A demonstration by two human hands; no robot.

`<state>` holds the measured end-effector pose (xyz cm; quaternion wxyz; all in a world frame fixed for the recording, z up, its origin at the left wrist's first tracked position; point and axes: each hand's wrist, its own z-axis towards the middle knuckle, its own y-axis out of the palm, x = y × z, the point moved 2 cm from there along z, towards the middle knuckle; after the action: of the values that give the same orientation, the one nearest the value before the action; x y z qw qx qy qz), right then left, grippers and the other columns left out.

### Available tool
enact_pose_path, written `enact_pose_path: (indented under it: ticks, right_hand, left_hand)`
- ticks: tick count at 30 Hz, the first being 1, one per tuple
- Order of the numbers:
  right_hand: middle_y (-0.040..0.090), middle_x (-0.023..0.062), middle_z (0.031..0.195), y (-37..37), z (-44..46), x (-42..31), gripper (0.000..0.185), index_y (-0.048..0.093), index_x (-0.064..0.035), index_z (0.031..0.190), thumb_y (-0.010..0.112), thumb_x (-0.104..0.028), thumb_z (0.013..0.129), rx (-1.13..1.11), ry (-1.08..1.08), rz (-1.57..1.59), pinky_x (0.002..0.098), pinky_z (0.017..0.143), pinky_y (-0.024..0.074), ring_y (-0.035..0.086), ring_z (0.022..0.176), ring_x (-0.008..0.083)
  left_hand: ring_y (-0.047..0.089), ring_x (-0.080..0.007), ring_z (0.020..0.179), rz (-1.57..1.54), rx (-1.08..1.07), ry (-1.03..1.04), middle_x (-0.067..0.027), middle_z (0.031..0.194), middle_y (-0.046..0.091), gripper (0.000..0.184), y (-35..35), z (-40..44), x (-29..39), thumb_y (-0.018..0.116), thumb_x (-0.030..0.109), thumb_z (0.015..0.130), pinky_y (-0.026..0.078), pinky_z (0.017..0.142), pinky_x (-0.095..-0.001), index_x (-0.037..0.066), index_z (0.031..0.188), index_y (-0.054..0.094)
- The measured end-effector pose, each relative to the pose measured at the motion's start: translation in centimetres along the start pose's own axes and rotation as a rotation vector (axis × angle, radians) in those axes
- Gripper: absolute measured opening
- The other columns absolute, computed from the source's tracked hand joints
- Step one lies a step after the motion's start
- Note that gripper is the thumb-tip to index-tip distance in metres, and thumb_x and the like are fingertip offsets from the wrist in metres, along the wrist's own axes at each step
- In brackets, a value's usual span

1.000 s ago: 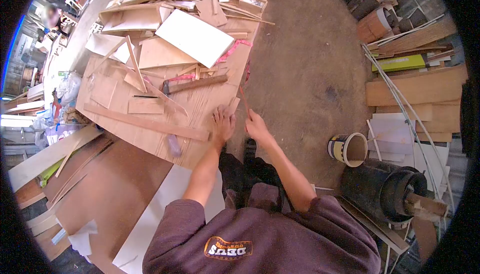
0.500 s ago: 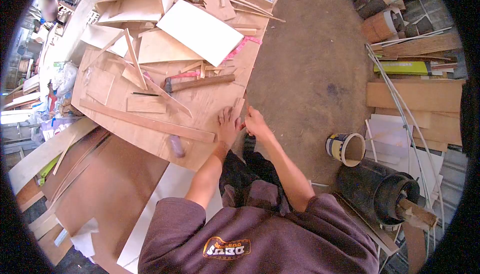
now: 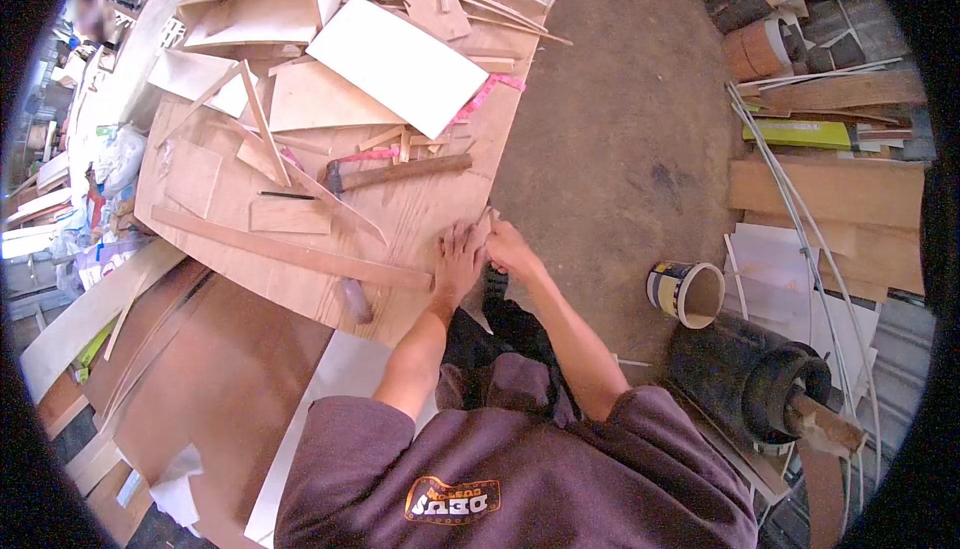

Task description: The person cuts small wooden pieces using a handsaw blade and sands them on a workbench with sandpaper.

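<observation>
My left hand (image 3: pixel 458 257) lies on the plywood tabletop (image 3: pixel 410 227) at its right edge, fingers stretched out and a little apart. Right beside it, my right hand (image 3: pixel 512 251) is closed at the table's edge. A small tan piece (image 3: pixel 490 219) shows at its fingertips; its kind cannot be made out. Up the table from my hands lies a hammer (image 3: pixel 420 171) with a wooden handle. A long wooden strip (image 3: pixel 290 249) ends against my left wrist. Below that strip is a purplish cylindrical thing (image 3: pixel 356 301). A thin black stick (image 3: pixel 288 195) rests on a small wood block (image 3: pixel 290 216).
Wood offcuts and a white board (image 3: pixel 398 64) are heaped at the table's far end. On the floor to the right stand an open bucket (image 3: pixel 686 294) and a black cylinder (image 3: pixel 745 379). Long thin rods (image 3: pixel 790 184) lean there. A brown sheet (image 3: pixel 220 369) is at lower left.
The view has shifted slightly. My right hand has moved a little at the table edge, and the tan piece at its fingertips has changed angle. My left hand stays on the tabletop.
</observation>
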<state>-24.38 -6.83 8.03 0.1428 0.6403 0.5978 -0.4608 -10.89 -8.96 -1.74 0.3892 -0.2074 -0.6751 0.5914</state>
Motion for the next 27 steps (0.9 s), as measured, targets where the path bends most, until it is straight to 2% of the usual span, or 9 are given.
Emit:
enact_pose_path:
  ticks: [9, 10, 12, 15, 17, 20, 22, 24, 27]
  right_hand:
    - [0.053, 0.0069, 0.059, 0.7, -1.3, -1.4, 0.033, 0.058, 0.004, 0.111, 0.044, -0.02, 0.092, -0.095, 0.097, 0.052, 0.0307, 0.037, 0.0376, 0.048, 0.044, 0.0139]
    - [0.056, 0.0211, 0.087, 0.9, -0.3, -1.5, 0.036, 0.06, 0.0045, 0.11, 0.047, -0.023, 0.091, -0.064, 0.142, -0.033, 0.0416, 0.063, 0.0433, 0.054, 0.075, 0.0313]
    - [0.059, 0.0353, 0.115, 1.1, 0.1, -2.0, 0.039, 0.063, 0.005, 0.109, 0.049, -0.026, 0.089, -0.031, 0.185, -0.115, 0.0524, 0.089, 0.0489, 0.059, 0.105, 0.0488]
    - [0.06, 0.036, 0.109, -0.1, -1.2, -3.0, 0.04, 0.06, 0.007, 0.112, 0.05, -0.024, 0.088, -0.012, 0.181, -0.068, 0.0533, 0.084, 0.0506, 0.061, 0.098, 0.0509]
    - [0.062, 0.0358, 0.103, -0.9, -3.9, -3.9, 0.042, 0.056, 0.0073, 0.117, 0.05, -0.023, 0.088, -0.17, 0.108, -0.265, 0.055, 0.083, 0.0504, 0.062, 0.094, 0.0511]
    - [0.063, 0.0347, 0.101, 0.5, -5.0, -2.7, 0.045, 0.052, 0.0061, 0.123, 0.05, -0.023, 0.089, 0.016, 0.016, -0.263, 0.0564, 0.081, 0.0508, 0.063, 0.091, 0.0503]
    - [0.064, 0.0331, 0.102, 1.8, -3.5, -2.4, 0.042, 0.054, 0.0029, 0.122, 0.049, -0.024, 0.09, 0.09, 0.012, -0.217, 0.0566, 0.081, 0.0512, 0.063, 0.092, 0.0492]
    - [0.063, 0.0337, 0.1, 1.6, -1.5, -2.0, 0.042, 0.051, 0.0027, 0.128, 0.045, -0.015, 0.091, 0.024, 0.136, -0.313, 0.0579, 0.085, 0.0468, 0.06, 0.098, 0.0494]
    - [0.063, 0.033, 0.101, 1.7, -2.3, -1.6, 0.038, 0.055, 0.0031, 0.122, 0.047, -0.018, 0.091, -0.006, 0.138, -0.275, 0.0576, 0.084, 0.0474, 0.06, 0.099, 0.0492]
  left_hand:
    - [0.031, -0.0326, 0.137, -0.07, -0.014, -0.054, -0.0112, 0.148, 0.036, 0.057, -2.0, 0.3, 0.5, 0.058, 0.034, 0.09, 0.028, 0.108, -0.0569, 0.015, 0.141, 0.045]
    - [0.031, -0.0325, 0.136, -0.062, -0.001, -0.049, -0.0108, 0.148, 0.037, 0.056, -2.1, 0.1, 0.5, 0.058, 0.034, 0.09, 0.028, 0.108, -0.0572, 0.015, 0.141, 0.046]
    - [0.031, -0.0323, 0.136, -0.05, 0.012, -0.04, -0.0104, 0.148, 0.037, 0.055, -2.2, -0.2, 0.5, 0.058, 0.034, 0.09, 0.028, 0.107, -0.0576, 0.016, 0.14, 0.046]
    - [0.031, -0.0323, 0.137, -0.031, -0.058, -0.065, -0.0104, 0.148, 0.038, 0.053, -1.5, 0.2, 0.5, 0.057, 0.034, 0.091, 0.027, 0.107, -0.0591, 0.017, 0.14, 0.047]
    - [0.031, -0.0328, 0.137, -0.021, 0.017, -0.035, -0.0108, 0.148, 0.038, 0.053, -0.9, 0.2, 0.6, 0.056, 0.035, 0.091, 0.027, 0.107, -0.0606, 0.015, 0.14, 0.047]
    - [0.032, -0.0338, 0.137, -0.014, 0.013, -0.037, -0.0112, 0.149, 0.038, 0.053, -1.0, -0.1, 0.5, 0.055, 0.035, 0.092, 0.027, 0.107, -0.0615, 0.013, 0.14, 0.046]
    - [0.03, -0.0337, 0.138, 0.008, -0.022, -0.033, -0.0112, 0.148, 0.037, 0.053, -0.4, -0.3, 0.3, 0.054, 0.036, 0.093, 0.025, 0.108, -0.0621, 0.012, 0.139, 0.046]
    - [0.028, -0.0333, 0.138, -0.042, -0.111, -0.064, -0.0101, 0.149, 0.035, 0.054, 0.0, -0.3, 0.3, 0.052, 0.038, 0.093, 0.022, 0.11, -0.0624, 0.013, 0.141, 0.044]
    - [0.027, -0.033, 0.138, 0.021, -0.031, -0.026, -0.0089, 0.15, 0.033, 0.059, 1.0, -0.3, 0.0, 0.055, 0.039, 0.091, 0.019, 0.111, -0.0636, 0.012, 0.142, 0.043]
